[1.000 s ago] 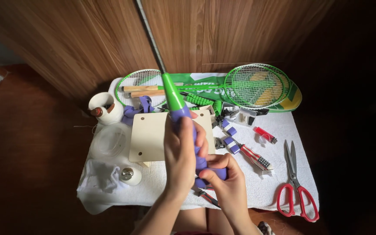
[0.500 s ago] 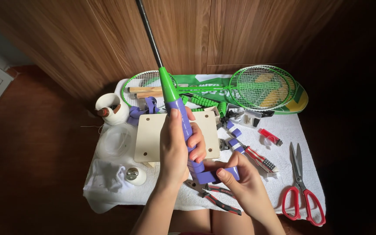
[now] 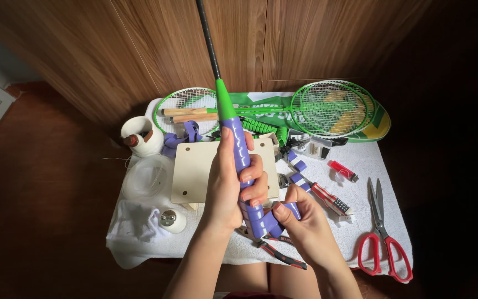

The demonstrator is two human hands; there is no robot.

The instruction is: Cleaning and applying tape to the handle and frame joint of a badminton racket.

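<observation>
The left hand (image 3: 229, 185) is wrapping its fingers closed around the purple-taped grip of a badminton racket with a green cone and dark shaft (image 3: 238, 145), holding it upright over a cream wooden board (image 3: 195, 169). The racket's head is running out of view at the top. The right hand (image 3: 304, 224) is pinching a loose end of purple grip tape (image 3: 280, 213) at the butt, whose end is hiding behind the fingers. Red-handled scissors (image 3: 382, 243) are lying well apart on the white cloth (image 3: 369, 166).
</observation>
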